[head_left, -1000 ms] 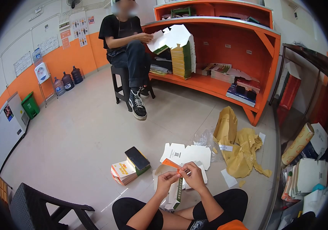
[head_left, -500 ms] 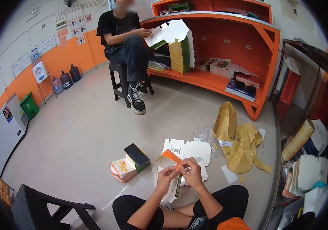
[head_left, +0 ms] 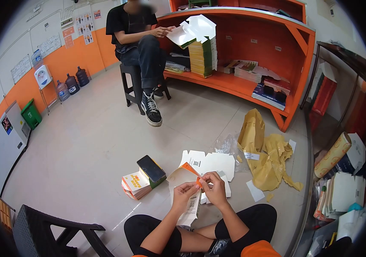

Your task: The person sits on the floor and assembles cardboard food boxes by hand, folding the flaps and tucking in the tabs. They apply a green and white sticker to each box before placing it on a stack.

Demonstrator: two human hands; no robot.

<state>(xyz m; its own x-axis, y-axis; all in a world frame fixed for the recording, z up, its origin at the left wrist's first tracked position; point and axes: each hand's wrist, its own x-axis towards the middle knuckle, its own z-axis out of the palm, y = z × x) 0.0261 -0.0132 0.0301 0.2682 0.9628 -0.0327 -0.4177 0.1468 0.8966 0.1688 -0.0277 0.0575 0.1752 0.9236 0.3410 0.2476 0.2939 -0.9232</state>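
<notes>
Between my hands is a thin cardboard box blank point(head_left: 176, 174), white on its inner face and orange along a folded flap. Thumb and fingers of my left hand point(head_left: 184, 192) pinch it from the left. My right hand point(head_left: 214, 188) pinches the orange part close beside the left fingertips. Below my hands hangs a printed panel with a QR code and a green edge. More flat white box blanks point(head_left: 220, 166) lie on the floor just beyond. Left of my hands sits a stack of folded boxes point(head_left: 135, 185) with a black phone point(head_left: 151, 168) on it.
Torn brown paper point(head_left: 270, 165) and clear plastic point(head_left: 226, 144) lie to the right. A black stool point(head_left: 41, 229) stands at lower left. Ahead, a seated person point(head_left: 136, 47) handles a white blank beside a tall stack point(head_left: 201, 60) at the orange counter point(head_left: 234, 88).
The blank in my hands has tilted, so its lower panel now shows more white and the QR code. The seated person's hand has shifted at the white blank. The view has moved slightly.
</notes>
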